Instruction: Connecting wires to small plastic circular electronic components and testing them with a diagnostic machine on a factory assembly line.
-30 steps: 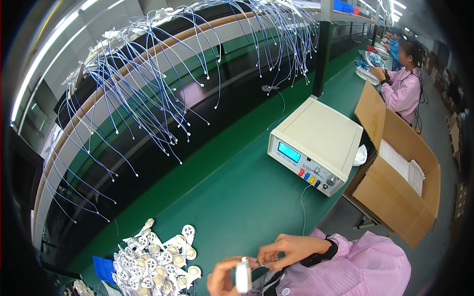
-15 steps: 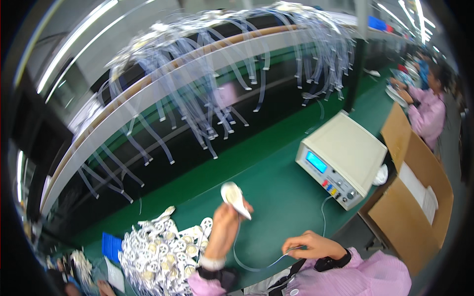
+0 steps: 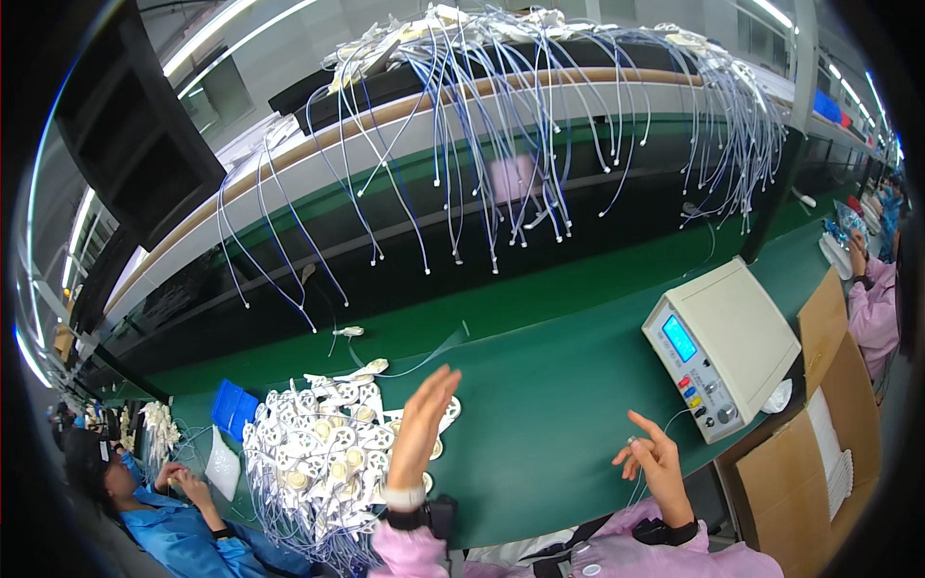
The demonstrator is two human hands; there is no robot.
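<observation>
Now my left hand (image 3: 421, 424) is raised flat and empty above the pile of white pads (image 3: 318, 453) at the bench's (image 3: 540, 385) near edge, while my right hand (image 3: 658, 462) pinches a thin wire (image 3: 631, 491) by the tester (image 3: 718, 347). If I drop the left carelessly, it could snag the tangled leads and drag pads off the edge.

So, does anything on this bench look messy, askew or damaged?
Only the pile of white pads by the left hand: a loose heap, wires tangled and spilling over the bench edge. One pad lies apart behind it. No damage visible; the tester sits squarely.
</observation>
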